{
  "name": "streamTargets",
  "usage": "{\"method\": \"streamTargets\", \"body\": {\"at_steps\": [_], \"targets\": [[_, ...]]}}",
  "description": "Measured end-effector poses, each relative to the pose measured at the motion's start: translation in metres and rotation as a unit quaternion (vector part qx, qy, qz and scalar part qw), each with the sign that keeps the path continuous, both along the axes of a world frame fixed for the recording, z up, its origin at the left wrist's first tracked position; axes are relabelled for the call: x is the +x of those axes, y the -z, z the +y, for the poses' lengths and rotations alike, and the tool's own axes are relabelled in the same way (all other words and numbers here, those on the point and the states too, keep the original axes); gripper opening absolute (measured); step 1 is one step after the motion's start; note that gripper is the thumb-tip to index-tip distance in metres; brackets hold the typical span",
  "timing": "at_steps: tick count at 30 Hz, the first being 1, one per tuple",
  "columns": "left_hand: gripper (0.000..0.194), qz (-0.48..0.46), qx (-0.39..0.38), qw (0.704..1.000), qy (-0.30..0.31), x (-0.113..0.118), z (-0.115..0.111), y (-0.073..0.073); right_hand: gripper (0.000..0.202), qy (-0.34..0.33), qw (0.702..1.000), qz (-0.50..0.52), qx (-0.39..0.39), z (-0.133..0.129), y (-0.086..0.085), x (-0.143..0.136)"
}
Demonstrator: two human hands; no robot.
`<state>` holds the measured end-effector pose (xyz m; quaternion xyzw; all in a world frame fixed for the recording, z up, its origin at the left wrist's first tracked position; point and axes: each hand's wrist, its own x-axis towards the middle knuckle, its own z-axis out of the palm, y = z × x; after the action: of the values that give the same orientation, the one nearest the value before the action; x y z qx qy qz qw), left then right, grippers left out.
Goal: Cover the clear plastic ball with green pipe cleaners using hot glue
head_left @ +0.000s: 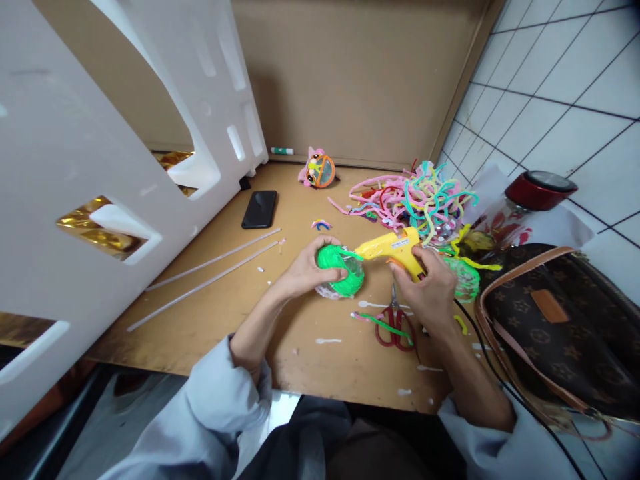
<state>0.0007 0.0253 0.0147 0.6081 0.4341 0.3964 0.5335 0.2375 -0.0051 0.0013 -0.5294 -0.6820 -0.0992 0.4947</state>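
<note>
My left hand [315,270] grips a rounded piece [341,271] wrapped in bright green pipe cleaner, with a clear part showing on its right side. In my right hand [433,283] is a yellow hot glue gun [395,248], my fingers closed round its handle. The gun's nozzle points left and meets or nearly meets the top right of the green piece, by a loose green pipe cleaner end. Below the gun, red-handled scissors [395,327] lie on the table, a green pipe cleaner strip [387,325] across them.
A tangled pile of coloured pipe cleaners [395,200] lies at the back right. Nearby are a brown handbag [565,320], a red-lidded jar [540,190], a black phone [259,209], two glue sticks [205,285], a small pink-and-orange figure [320,170] and a white plastic panel [150,133].
</note>
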Motion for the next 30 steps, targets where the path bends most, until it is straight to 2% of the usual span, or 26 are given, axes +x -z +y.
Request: {"method": "streamTargets", "body": {"at_steps": [11,20,24,27,30], "targets": [[0.058,0.010,0.007,1.000,0.000,0.000,-0.001,-0.001,0.022,0.035,0.998,0.031,-0.034,0.003,0.003,-0.003],[0.058,0.019,0.018,1.000,-0.001,-0.001,-0.001,0.000,0.029,0.053,0.988,0.089,-0.115,0.002,0.000,-0.006],[0.057,0.017,0.010,1.000,-0.001,0.001,-0.002,-0.003,0.031,0.073,0.971,0.141,-0.181,0.005,0.000,0.000],[0.056,0.017,0.010,1.000,-0.002,0.001,-0.002,-0.004,0.034,0.059,0.959,0.155,-0.229,0.012,0.007,0.007],[0.056,0.017,0.010,1.000,-0.001,0.001,-0.003,-0.005,0.036,0.076,0.967,0.104,-0.220,0.020,0.021,0.014]]}}
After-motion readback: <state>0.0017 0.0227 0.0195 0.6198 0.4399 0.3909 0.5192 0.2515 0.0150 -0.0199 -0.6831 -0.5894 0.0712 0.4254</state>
